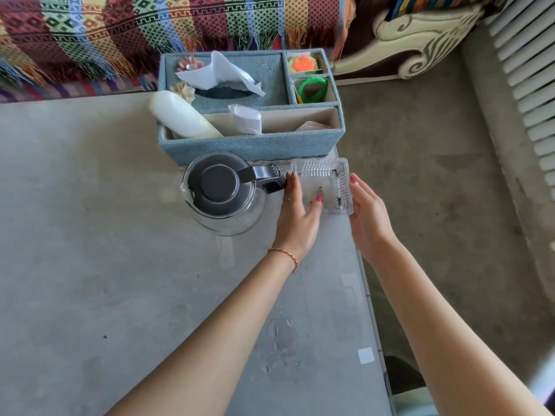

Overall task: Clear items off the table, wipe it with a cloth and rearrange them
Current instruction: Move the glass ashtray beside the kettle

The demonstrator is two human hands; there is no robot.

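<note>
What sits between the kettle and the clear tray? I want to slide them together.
In the head view, only the left hand lies between the kettle and the clear tray, its fingers touching the tray.

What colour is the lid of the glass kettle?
The kettle lid is dark grey, almost black, in the head view.
</note>
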